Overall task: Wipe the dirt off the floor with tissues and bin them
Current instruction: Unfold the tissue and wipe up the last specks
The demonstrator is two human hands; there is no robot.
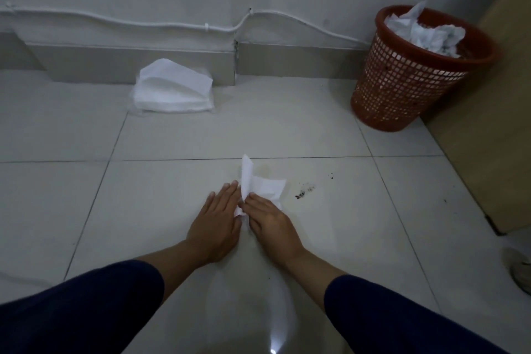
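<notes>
A white tissue (pixel 260 185) lies crumpled on the pale tiled floor (pixel 161 210), one corner sticking up. My left hand (pixel 217 224) and my right hand (pixel 271 223) press side by side on its near edge, fingers closed over the paper. Dark specks of dirt (pixel 305 192) sit on the tile just right of the tissue, with a few more (pixel 331 176) further right. A faint yellowish stain (pixel 263 171) shows beside the tissue's raised corner. A red mesh bin (pixel 413 72) stands at the back right, filled with used tissues (pixel 425 31).
A stack of clean white tissues (pixel 173 89) lies against the skirting at the back. A white cable (pixel 172 26) runs along the wall. A wooden cabinet side (pixel 494 123) bounds the right. A shoe (pixel 523 270) shows at the right edge.
</notes>
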